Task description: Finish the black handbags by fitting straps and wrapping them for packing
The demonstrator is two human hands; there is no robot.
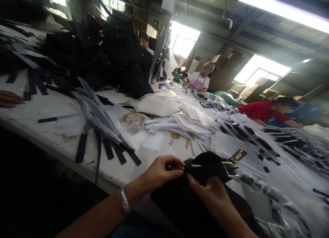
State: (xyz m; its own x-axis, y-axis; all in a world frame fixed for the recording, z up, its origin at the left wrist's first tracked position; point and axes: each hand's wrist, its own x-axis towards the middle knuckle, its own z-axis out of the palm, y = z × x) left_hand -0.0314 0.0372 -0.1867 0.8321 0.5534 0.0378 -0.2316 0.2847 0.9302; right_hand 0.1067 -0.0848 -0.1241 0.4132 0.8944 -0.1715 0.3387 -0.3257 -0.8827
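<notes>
A black handbag (177,207) rests at the table's near edge, against my lap. My left hand (164,171), with a silver bracelet on its wrist, pinches the end of a black strap (205,171) at the bag's top. My right hand (212,193) is closed on the same strap close by, its thumb almost meeting my left fingertips. Farther along, the strap passes through a gold buckle (230,169). Beside the buckle a gold metal plate (238,156) sticks up. A handle wrapped in clear plastic (269,191) extends to the right. My right fingers are partly hidden behind the strap.
Plastic-wrapped black straps (100,118) lie on the white table (61,142) to the left. White sheets (159,102) are stacked ahead, with a heap of black bags (102,56) behind. Another person's hand (10,98) rests at far left. Several people work across the table.
</notes>
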